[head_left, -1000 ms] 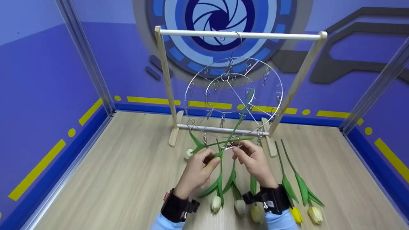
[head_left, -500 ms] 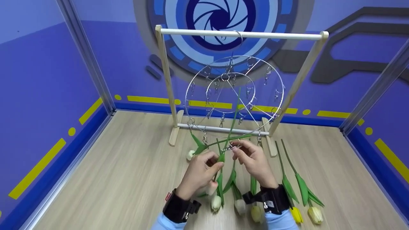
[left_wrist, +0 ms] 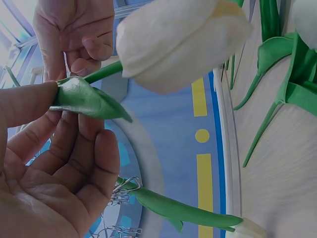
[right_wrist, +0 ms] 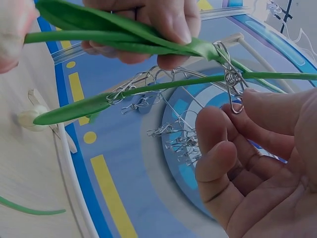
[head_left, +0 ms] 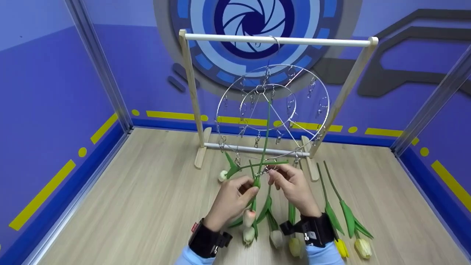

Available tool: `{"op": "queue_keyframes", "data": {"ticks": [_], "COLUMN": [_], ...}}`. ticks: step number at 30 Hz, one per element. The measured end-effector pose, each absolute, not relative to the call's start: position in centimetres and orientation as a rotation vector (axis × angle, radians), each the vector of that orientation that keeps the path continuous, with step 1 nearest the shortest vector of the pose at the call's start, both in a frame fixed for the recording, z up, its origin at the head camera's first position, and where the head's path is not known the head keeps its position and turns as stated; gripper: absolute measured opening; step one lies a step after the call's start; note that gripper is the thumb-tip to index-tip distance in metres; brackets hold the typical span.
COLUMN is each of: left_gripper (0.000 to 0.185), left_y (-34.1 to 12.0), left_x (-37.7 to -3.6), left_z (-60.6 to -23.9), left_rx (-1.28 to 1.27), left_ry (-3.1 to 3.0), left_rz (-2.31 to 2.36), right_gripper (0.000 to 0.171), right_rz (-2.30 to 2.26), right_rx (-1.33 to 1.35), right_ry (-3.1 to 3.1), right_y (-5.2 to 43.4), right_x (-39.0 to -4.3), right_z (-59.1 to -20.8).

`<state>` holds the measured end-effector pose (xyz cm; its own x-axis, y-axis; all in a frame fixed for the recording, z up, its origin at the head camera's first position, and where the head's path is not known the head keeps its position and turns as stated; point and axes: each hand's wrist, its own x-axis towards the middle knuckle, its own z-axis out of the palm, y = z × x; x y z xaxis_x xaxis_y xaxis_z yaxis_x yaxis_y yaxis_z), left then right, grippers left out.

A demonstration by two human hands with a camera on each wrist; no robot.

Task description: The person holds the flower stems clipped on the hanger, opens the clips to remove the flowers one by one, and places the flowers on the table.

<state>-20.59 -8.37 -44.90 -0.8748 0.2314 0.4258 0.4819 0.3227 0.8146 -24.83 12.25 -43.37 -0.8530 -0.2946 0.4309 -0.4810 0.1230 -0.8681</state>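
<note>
Clipping: left hand [head_left: 230,198] pinches the tulip [head_left: 249,216] leaf; right hand [head_left: 292,186] pinches the clip [head_left: 265,170].
Tip: steady stem, seat it deep.

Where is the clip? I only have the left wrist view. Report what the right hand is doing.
Observer: The right hand pinches a metal clip at the tip of the leaf that the left hand holds.
Operator: Say what the clip hangs from.
Observer: A round wire hanger on a wooden rack.
Operator: Report what lies right of the right wrist.
Observer: Two tulips on the floor.
</note>
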Motion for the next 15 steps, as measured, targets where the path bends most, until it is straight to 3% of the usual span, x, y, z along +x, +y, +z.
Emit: {"op": "queue_keyframes", "data": {"ticks": [15], "left_gripper": [0.005], "left_y": [-8.19], "left_x": [-20.52], "left_z": [-44.75], "left_rx": [-0.647], "left_ry": [-2.363], "left_rz": [-1.505], "right_gripper": [0.015], "right_rz": [1.763], "right_rx": [0.784], "right_ry": [-2.177], "right_y": [11.95], "right_x": [-24.9], "right_z": [-43.6]}}
